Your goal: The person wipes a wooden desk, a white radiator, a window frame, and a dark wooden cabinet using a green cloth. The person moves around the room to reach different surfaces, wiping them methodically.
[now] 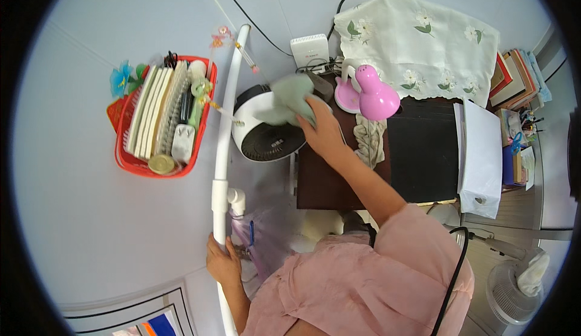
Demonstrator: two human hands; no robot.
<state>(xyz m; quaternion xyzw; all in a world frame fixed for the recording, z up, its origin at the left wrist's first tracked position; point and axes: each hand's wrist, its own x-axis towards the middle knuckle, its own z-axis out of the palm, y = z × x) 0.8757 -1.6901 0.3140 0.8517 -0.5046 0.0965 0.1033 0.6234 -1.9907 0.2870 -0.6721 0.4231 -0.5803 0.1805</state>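
Note:
A grey-green cloth (289,100), a little smeared by motion, is gripped in my right hand (321,127). It lies against the top of a round white appliance (257,109) with a black grille, which looks like a fan. Lower down, my left hand (224,262) is wrapped around an upright white pipe (221,160). Right of the appliance, a pink desk lamp (376,93) stands on the dark table (339,185). Beside the lamp's base lies a crumpled beige cloth (370,139).
A red basket (124,154) of notebooks and small items hangs left of the pipe. Behind the appliance is a white router (310,52) with cables. A floral cloth (417,39) covers something at the back. White papers (481,148) and books (514,82) are at right; a fan (514,290) stands lower right.

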